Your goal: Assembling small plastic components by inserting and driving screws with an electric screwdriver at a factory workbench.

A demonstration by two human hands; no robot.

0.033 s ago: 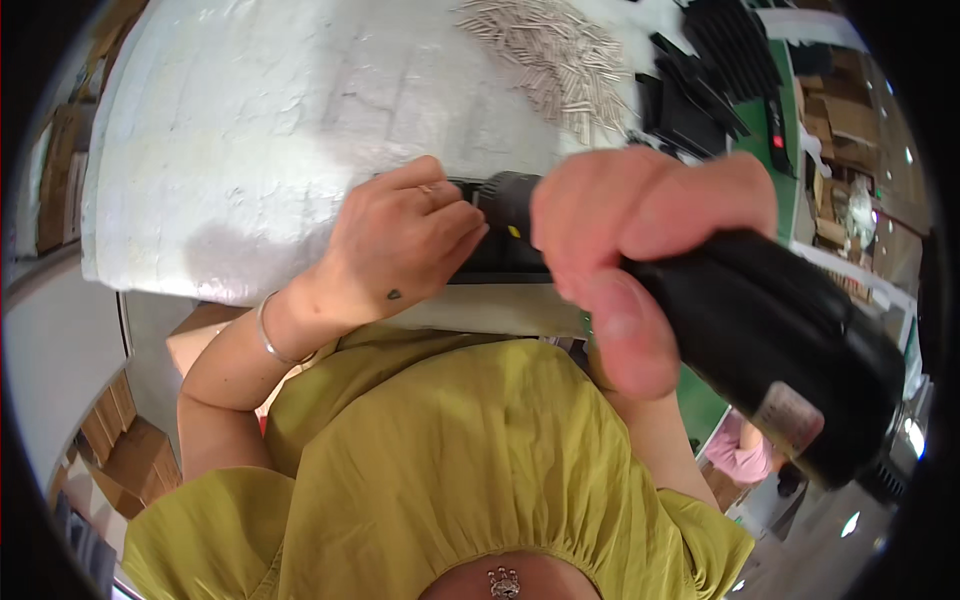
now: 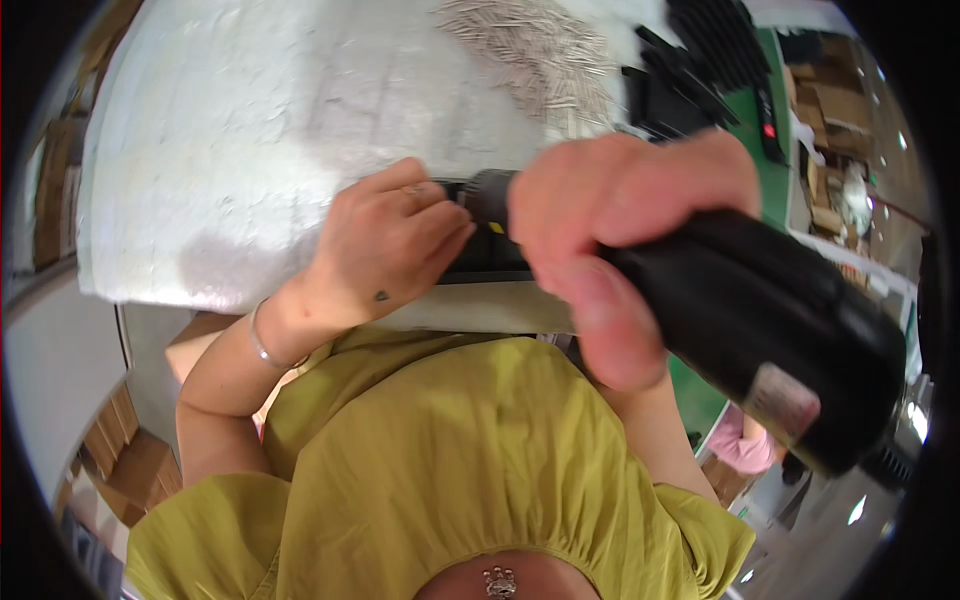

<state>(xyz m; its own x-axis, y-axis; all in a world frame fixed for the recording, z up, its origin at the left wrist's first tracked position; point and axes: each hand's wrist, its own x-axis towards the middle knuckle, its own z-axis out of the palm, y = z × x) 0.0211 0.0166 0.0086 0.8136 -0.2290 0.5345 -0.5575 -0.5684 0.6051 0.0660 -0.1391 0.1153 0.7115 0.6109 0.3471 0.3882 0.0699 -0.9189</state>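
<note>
My right hand [image 2: 630, 215] is wrapped around a black power screwdriver [image 2: 770, 320], held roughly level with its thick body slanting toward the lower right. The grey ribbed nose of the tool points left, close to my left fingers. Closed fingers on my left hand [image 2: 385, 245] pinch at a long black part [image 2: 490, 265] lying along the table's near edge. Whatever the fingertips hold, and the tool's tip, are hidden behind the knuckles.
A heap of thin pale rods [image 2: 540, 55] lies on the white-covered table [image 2: 240, 130]. Black plastic pieces [image 2: 690, 90] are stacked at the far right, beside a green surface [image 2: 748, 105]. Cardboard boxes [image 2: 125, 460] stand lower left. A person in a pink top [image 2: 745, 445] is at lower right.
Both hands and the screwdriver sit slightly farther left in the picture. The rod heap and black pieces have shifted up and left too, with the view. The grip of both hands looks unchanged.
</note>
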